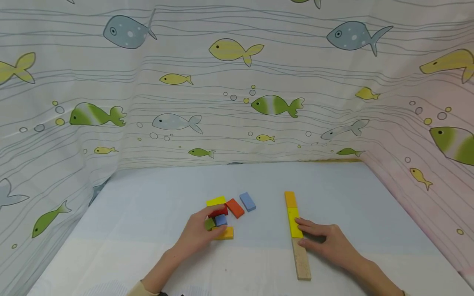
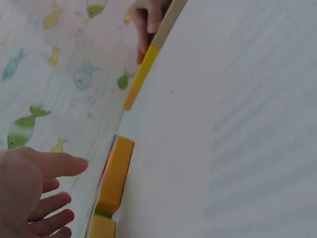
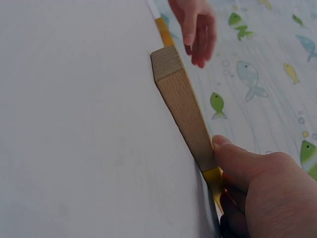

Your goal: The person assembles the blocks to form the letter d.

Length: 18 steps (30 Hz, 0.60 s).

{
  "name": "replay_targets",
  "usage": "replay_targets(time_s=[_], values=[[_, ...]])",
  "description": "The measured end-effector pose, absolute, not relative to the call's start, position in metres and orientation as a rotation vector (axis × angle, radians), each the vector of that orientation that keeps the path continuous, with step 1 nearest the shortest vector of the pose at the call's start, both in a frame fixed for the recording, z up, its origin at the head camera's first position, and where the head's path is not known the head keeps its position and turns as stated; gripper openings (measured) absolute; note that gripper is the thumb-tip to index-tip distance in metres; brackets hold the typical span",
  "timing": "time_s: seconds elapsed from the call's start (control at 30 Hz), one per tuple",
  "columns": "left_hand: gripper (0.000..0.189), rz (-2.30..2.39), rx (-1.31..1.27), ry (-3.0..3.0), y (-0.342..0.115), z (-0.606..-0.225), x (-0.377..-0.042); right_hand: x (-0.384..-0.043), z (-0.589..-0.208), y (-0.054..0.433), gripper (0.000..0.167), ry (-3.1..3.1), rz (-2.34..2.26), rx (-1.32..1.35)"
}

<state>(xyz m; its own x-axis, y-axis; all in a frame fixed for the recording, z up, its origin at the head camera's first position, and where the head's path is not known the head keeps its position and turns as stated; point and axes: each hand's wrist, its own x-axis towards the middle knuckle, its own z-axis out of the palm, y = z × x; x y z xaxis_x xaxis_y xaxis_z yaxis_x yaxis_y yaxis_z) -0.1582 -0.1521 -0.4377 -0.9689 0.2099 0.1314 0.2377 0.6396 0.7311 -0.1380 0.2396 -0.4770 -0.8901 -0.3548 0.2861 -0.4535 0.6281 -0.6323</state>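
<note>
Head view: three blocks lie end to end in a narrow line right of centre on a pale surface (image 1: 255, 263). The close, end-to-end placing looks deliberate. The right hand (image 1: 329, 242) rests against the line from its right side, thumb and fairly straight fingertips touching near the joint of the lower two blocks, probably to steady or square them; it does not appear to clasp any block.

Left of centre, the left hand (image 1: 198, 230) is loose and holds nothing, its thumb and fingers spread around a small cluster, perhaps to keep the pieces together or choose one. In the cluster are a yellow block (image 1: 215, 202), a dark red block (image 1: 219, 213), a green block (image 1: 209, 224), a blue block (image 1: 221, 220) and an orange block (image 1: 226, 234). Just right of it lie a red-orange block (image 1: 235, 208) and a light blue block (image 1: 247, 202).

The line's top piece (image 1: 291, 199) is orange, its middle piece (image 1: 292, 218) bright yellow, and its bottom piece (image 1: 301, 263) plain wood, with grain and crisp edges showing in the right wrist view.
</note>
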Motion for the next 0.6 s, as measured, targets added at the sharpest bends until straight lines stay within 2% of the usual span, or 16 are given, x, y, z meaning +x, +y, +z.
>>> replay_targets(time_s=[0.17,0.6], values=[[0.060,-1.190,-0.238,-2.866,-0.176,-0.437,-0.156,-0.138,-0.476,0.240,0.050,-2.711,1.107,0.678],[0.080,-1.267,-0.206,-3.012,-0.206,-0.440,-0.153,-0.136,-0.474,0.239,0.051,-2.754,1.124,0.641]])
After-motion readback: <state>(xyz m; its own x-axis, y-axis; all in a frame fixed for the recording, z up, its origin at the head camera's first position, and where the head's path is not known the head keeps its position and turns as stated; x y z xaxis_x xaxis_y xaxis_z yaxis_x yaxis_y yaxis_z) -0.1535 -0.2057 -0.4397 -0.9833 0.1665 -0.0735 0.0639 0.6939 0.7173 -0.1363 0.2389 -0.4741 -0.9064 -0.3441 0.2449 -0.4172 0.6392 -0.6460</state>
